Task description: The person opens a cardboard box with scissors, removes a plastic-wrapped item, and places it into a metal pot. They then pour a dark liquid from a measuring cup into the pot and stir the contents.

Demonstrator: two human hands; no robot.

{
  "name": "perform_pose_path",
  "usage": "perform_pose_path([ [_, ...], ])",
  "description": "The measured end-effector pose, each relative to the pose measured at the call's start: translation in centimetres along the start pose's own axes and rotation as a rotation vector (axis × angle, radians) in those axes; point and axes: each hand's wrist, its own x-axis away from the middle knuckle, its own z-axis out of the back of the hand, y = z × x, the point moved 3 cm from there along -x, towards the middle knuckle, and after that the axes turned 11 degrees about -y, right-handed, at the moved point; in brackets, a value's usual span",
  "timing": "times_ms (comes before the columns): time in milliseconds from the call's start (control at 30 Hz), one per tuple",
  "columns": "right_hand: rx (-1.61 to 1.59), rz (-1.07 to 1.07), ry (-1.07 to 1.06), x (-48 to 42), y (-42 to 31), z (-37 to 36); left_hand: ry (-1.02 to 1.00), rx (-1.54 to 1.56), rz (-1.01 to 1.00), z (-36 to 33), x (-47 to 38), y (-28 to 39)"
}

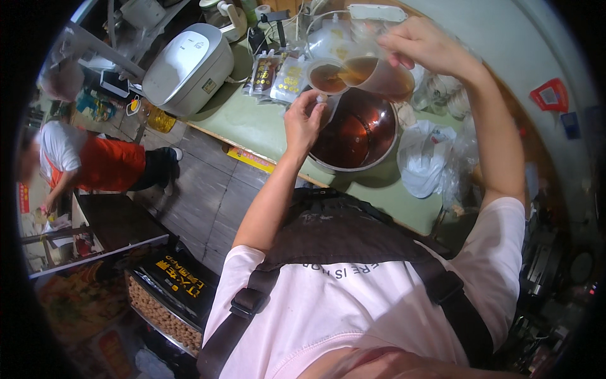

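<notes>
My right hand (412,47) grips a clear plastic measuring jug (390,79), which is tilted left and holds brown liquid. From its lip the liquid runs into a round funnel or cup (327,78), partly filled with it. My left hand (305,121) is just below, its thumb and fingers closed on the white spout (322,98) of a clear pouch, mostly hidden by the hand. Under both, a round metal pot (357,132) of dark reddish-brown liquid stands on the green table (265,137). Filled spouted pouches (279,78) lie left of the funnel or cup.
A white rice cooker (189,68) stands at the table's left. White plastic bags (426,156) lie right of the pot. A glass kettle (225,19) and cables are at the back. A co-worker in a red apron (109,161) is beyond the tiled floor at left.
</notes>
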Motion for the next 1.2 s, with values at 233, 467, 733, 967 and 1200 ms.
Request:
perform_pose_path([
  [233, 0.025, 0.022, 0.016, -0.1, -0.1, 0.2, -0.007, -0.004, 0.008, -0.2, 0.0, 0.3],
  [467, 0.071, 0.034, 0.021, -0.2, -0.4, 0.6, 0.001, 0.035, 0.004, -0.2, 0.0, 0.6],
  [733, 0.102, 0.010, 0.011, -0.3, -0.6, 0.6, -0.005, 0.048, 0.014, -0.2, 0.1, 0.3],
  [967, 0.080, 0.029, 0.009, -0.5, -1.2, 0.2, -0.019, 0.041, 0.047, -0.1, 0.4, 0.1],
  [1200, 0.120, -0.065, -0.015, 0.2, -2.3, 0.8, -0.028, 0.045, 0.028, -0.3, 0.2, -0.3],
])
